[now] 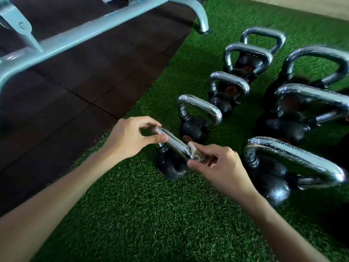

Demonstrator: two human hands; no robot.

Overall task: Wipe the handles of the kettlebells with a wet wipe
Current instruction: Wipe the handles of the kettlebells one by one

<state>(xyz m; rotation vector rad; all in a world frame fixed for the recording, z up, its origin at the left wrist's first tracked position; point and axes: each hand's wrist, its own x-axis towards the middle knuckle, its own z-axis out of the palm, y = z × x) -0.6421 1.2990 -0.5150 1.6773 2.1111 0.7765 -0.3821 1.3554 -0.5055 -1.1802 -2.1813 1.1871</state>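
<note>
Green turf (151, 214) carried rowed kettlebells; nearest kettlebell (170, 167) heavy, rigid, its chrome handle (174, 143) likely slick. Left hand (130, 138) pinched handle's far end; right hand (221, 163) pinched limp wet wipe (195, 153) against it.

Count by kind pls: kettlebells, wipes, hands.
kettlebells: 8
wet wipe: 1
hands: 2 (left hand grips a kettlebell handle, right hand pinches the wet wipe)
total: 11
</note>
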